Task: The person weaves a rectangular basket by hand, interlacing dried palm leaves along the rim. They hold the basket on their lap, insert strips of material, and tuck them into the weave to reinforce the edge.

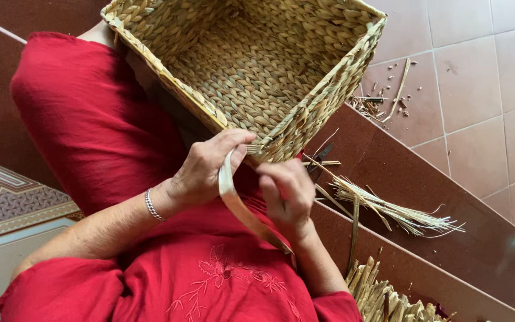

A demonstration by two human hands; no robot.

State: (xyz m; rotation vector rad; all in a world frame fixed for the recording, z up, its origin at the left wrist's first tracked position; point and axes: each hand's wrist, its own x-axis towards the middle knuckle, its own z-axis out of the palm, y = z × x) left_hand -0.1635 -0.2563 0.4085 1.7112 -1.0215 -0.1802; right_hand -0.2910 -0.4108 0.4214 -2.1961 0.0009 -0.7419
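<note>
Woven basket [251,65], square, straw-coloured, rests tilted on the lap of a person in a red dress [96,131], its open mouth toward the camera and its near corner pointing down at the hands. Walls and floor of the basket look fully woven; the rim braid runs complete along the visible edges, so I judge the body finished and only the near corner still open to work, with one loose end there. Left hand [207,170], bracelet [152,206] on the wrist, has thumb and fingers pinched closed on a flat pale strip [239,206] right at that corner. The strip curves down from the pinch and passes under the right hand [287,191], whose fingers are curled closed around it lower down. Beside the right hand, on the dark red step [424,179], lie a frayed bundle of straw [388,209] and what may be scissors [317,161], partly hidden. More cut stalks [382,295] stand at the lower edge; trimmings [382,101] litter the floor tiles [484,71]. No packages, labels or signs visible anywhere in view.
</note>
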